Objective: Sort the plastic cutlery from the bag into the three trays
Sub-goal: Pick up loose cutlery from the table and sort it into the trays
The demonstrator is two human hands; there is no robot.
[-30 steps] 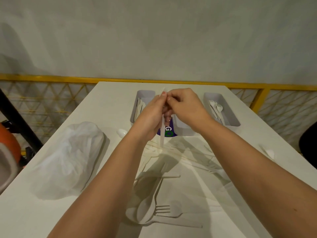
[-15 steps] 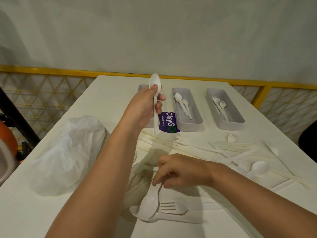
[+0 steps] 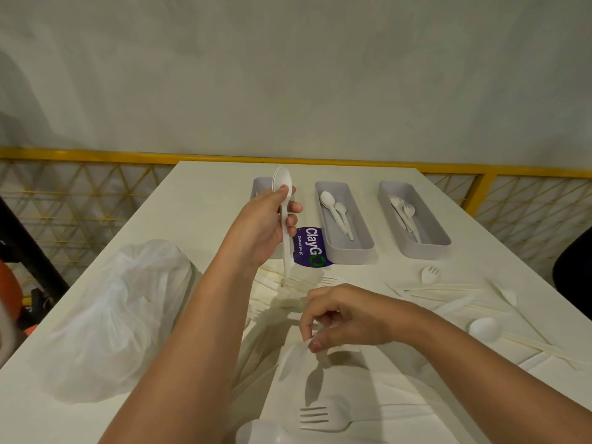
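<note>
The left hand (image 3: pixel 266 225) grips white plastic spoons (image 3: pixel 282 184) upright, likely gathering them for the grey middle tray (image 3: pixel 352 253), where spoons already lie. The right hand (image 3: pixel 346 318) pinches another white spoon (image 3: pixel 293 358) just above the white table (image 3: pixel 208 203). Half a second ago its bowl sat lower, on the table

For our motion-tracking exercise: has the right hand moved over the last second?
Yes. The right hand has moved away from the middle tray, toward the camera.
</note>
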